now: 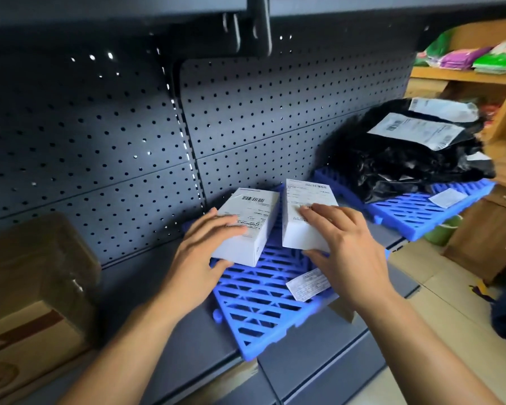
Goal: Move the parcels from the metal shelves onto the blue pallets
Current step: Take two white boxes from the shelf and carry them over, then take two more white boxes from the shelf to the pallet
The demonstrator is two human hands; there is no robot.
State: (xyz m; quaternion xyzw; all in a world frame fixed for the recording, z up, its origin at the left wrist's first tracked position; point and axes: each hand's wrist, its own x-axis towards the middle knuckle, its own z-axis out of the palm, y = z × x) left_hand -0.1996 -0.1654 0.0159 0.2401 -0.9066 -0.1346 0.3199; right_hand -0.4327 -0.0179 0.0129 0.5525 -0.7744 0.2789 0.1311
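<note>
A brown cardboard box (32,287) sits at left; black plastic bags (406,159) heap the far blue pallet (406,211). Over the near blue slatted pallet (263,311), the left hand (202,252) grips the left white labelled parcel (251,217), and the right hand (348,258) grips the right parcel (301,211).

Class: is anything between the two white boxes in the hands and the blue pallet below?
Nothing visible does. The left hand holds the left white box and the right hand the right white box over the near blue pallet; a loose label lies nearer, clear of both.
</note>
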